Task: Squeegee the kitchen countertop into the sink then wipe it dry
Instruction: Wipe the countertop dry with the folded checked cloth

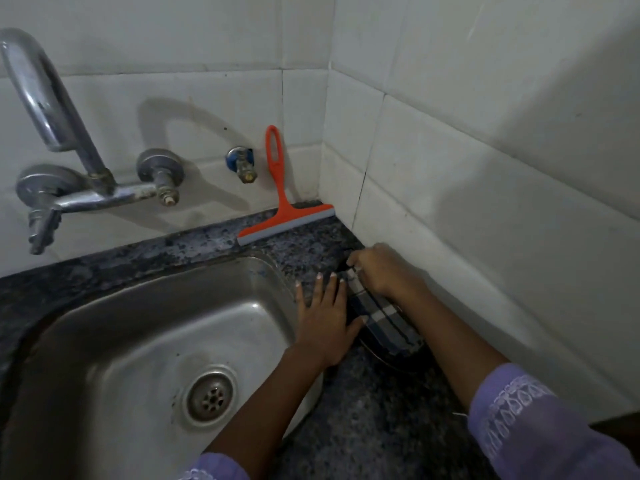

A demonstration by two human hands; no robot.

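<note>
An orange squeegee [277, 206] leans upright against the tiled back wall, its grey blade resting on the dark speckled countertop [304, 252] behind the steel sink [145, 327]. A dark checked cloth [388, 325] lies on the counter strip between the sink and the right wall. My left hand [323, 320] lies flat with straight fingers at the sink's right rim, touching the cloth's left edge. My right hand [377, 270] has its fingers curled, pinching the cloth's far end beside the wall.
A chrome tap [65, 140] with two wall fittings juts out over the sink's left side. A small blue-collared valve [242, 164] sticks out of the back wall next to the squeegee handle. White tiled walls [485, 202] meet in a corner at the right.
</note>
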